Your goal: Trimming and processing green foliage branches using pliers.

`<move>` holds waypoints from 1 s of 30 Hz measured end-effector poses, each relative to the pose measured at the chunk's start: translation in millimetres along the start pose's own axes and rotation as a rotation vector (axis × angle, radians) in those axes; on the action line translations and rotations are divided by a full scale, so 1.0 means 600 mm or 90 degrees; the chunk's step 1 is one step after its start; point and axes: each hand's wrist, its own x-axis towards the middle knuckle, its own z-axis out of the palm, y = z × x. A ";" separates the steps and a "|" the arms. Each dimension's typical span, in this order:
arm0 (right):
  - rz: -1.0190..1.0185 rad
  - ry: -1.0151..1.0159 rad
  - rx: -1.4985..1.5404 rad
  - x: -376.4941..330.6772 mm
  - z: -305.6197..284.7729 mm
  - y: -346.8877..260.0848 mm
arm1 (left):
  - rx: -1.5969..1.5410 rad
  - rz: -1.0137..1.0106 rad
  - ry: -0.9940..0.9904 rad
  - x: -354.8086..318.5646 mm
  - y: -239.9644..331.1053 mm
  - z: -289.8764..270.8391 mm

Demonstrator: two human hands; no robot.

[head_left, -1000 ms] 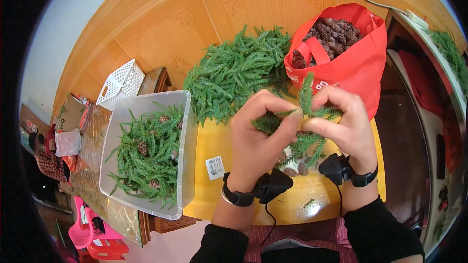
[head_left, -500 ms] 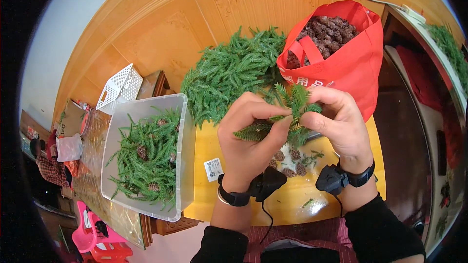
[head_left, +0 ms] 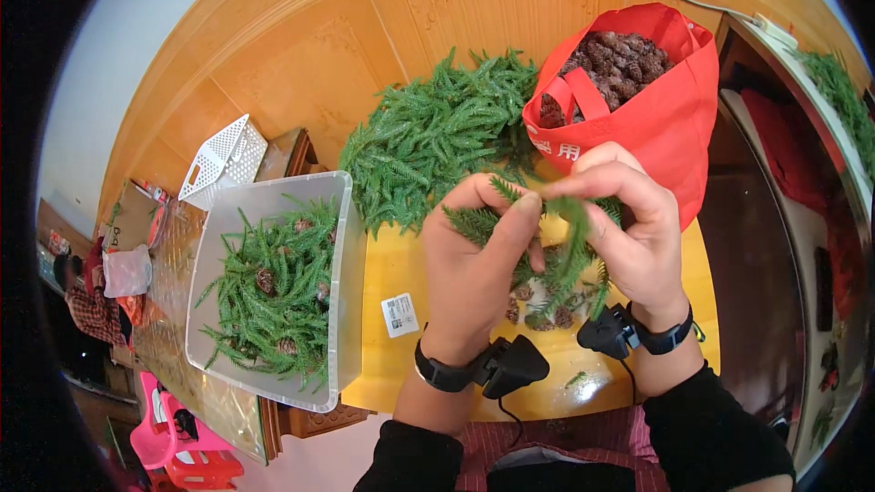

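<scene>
Above the yellow tabletop, my left hand (head_left: pixel 476 266) pinches an artificial pine sprig (head_left: pixel 472 223) between thumb and fingers. My right hand (head_left: pixel 636 235) is closed on the same green sprigs from the other side, its thumb and index finger almost meeting the left fingertips. Part of the greenery is blurred, and whether it is one sprig or a few joined is hidden by the fingers. Below the hands, several small pine cones (head_left: pixel 564 317) lie on the table among green bits. A strapped black device sits on each wrist.
A clear plastic bin (head_left: pixel 345 328) of sprigs with pine cones stands at left. Behind is a heap of green sprigs (head_left: pixel 437 132); a red bag (head_left: pixel 670 141) full of pine cones stands back right. A white label card (head_left: pixel 399 315) lies beside the bin. A white basket (head_left: pixel 228 157) sits further left.
Both hands have come slightly lower, and the sprig has turned, with its green tips now hanging down by my right hand. The left fingers have shifted their pinch.
</scene>
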 end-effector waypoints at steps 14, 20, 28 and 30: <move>0.061 0.026 0.089 -0.001 -0.007 0.010 | 0.176 0.062 -0.056 0.007 -0.008 -0.012; -0.175 -0.025 -0.202 0.003 -0.014 0.001 | 0.061 -0.038 -0.012 0.004 -0.005 -0.001; 0.231 0.015 0.211 0.005 -0.022 -0.029 | 0.475 0.416 -0.073 0.015 -0.002 -0.018; 0.260 -0.013 0.248 0.002 -0.026 -0.014 | 0.485 0.394 -0.085 0.011 -0.007 -0.010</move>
